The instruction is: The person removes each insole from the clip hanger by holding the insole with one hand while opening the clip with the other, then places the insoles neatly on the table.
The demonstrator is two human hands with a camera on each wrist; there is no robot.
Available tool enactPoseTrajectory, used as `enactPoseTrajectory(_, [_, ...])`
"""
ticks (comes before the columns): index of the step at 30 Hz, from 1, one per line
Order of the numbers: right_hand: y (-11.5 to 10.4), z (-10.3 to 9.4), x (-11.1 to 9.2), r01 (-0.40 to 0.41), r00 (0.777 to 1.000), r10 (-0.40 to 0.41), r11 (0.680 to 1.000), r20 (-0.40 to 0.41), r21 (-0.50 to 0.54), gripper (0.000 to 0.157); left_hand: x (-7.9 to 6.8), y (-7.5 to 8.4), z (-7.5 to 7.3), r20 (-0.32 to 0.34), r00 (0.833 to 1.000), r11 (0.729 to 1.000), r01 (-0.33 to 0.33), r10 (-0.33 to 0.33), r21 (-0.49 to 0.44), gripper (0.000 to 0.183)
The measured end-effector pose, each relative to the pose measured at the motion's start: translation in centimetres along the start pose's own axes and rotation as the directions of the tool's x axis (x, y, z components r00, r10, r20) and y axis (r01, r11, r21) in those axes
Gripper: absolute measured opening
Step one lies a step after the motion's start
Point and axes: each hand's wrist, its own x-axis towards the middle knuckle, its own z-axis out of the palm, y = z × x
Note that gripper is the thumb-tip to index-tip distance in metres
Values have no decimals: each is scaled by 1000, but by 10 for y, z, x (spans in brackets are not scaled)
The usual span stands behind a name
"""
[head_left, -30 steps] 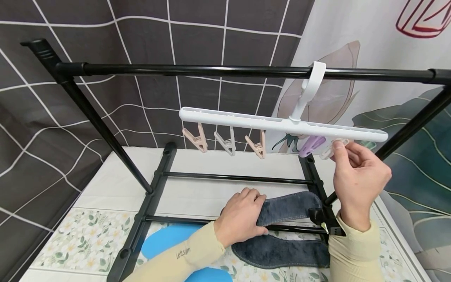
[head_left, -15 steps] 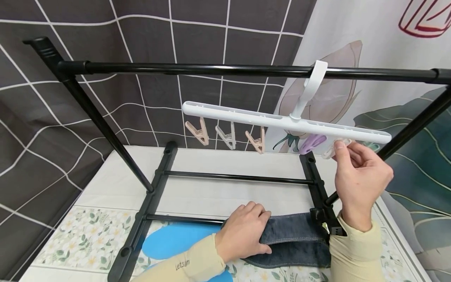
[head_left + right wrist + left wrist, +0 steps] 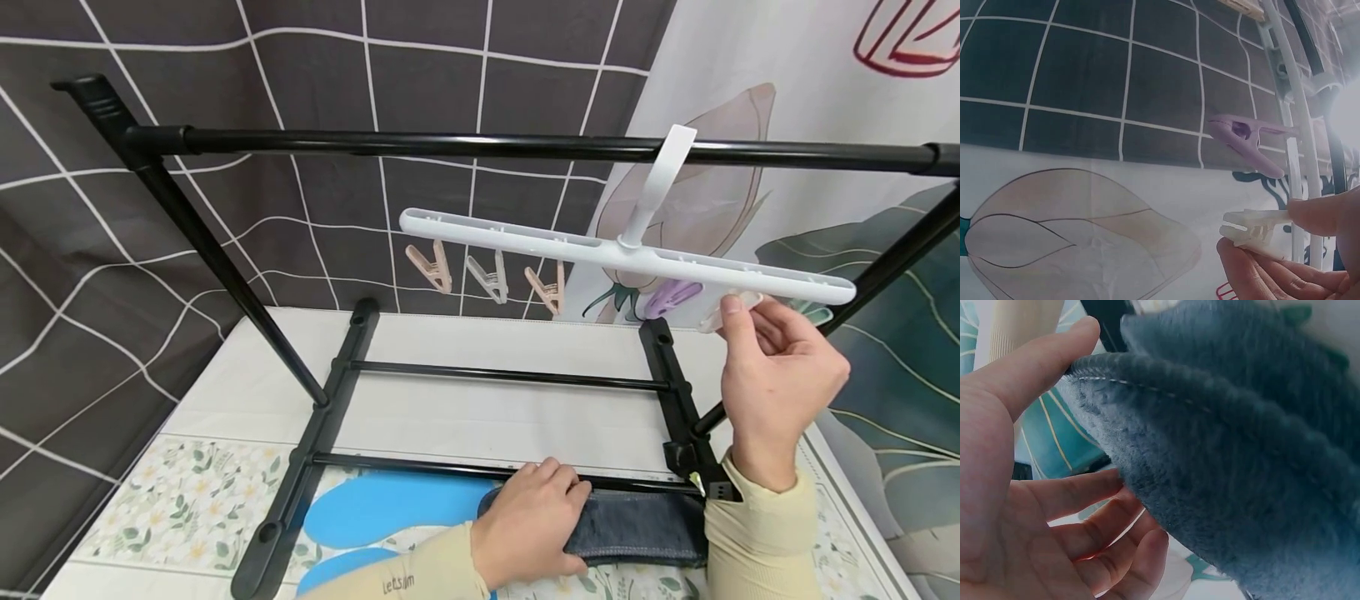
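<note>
My left hand (image 3: pixel 534 523) holds a dark blue plush insole (image 3: pixel 648 527) by one end, low at the front of the black rack. In the left wrist view the thumb lies at the insole's stitched edge (image 3: pixel 1210 456) and the fingers are on its other side. A second plush insole (image 3: pixel 1260 344) shows behind it there. My right hand (image 3: pixel 783 367) pinches a white clothespin (image 3: pixel 1257 228) under the right half of a white hanger (image 3: pixel 555 244). A purple clothespin (image 3: pixel 672 297) hangs beside it, and a green one (image 3: pixel 813 312) is partly behind the hand.
The hanger hooks over the rack's black top rail (image 3: pixel 420 145). Pink clothespins (image 3: pixel 431 267) and a pale one (image 3: pixel 491 277) hang on its left half. Blue insole-shaped pieces (image 3: pixel 397 506) lie on the flowered surface (image 3: pixel 187 492). A dark checked curtain (image 3: pixel 315 83) stands behind.
My left hand has moved toward me and slightly right, bringing the held plush insole over the other one. The right hand has shifted slightly right with the clothespin, and the hanger has swung with it.
</note>
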Motion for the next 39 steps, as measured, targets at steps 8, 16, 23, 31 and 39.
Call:
enactPoseTrajectory(8, [0, 2, 1, -9, 1000, 9, 1000, -13, 16, 24, -4, 12, 9, -7, 998, 997, -68, 69, 19, 73])
enactPoseTrajectory(16, [0, 1, 3, 4, 1000, -4, 1000, -13, 24, 23, -7, 15, 18, -6, 994, 993, -106, 106, 48, 67])
enactPoseTrajectory(23, [0, 1, 2, -7, 1000, 7, 999, -14, 45, 25, -7, 22, 28, -77, 986, 986, -143, 150, 85, 36])
enactPoseTrajectory(31, [0, 3, -1, -33, 999, 34, 998, -10, 56, 23, -12, 31, 40, -164, 972, 984, -153, 166, 85, 34])
enactPoseTrajectory(39, [3, 8, -5, -32, 999, 32, 999, -1, 34, 23, -15, 39, 46, -106, 985, 990, -129, 134, 55, 36])
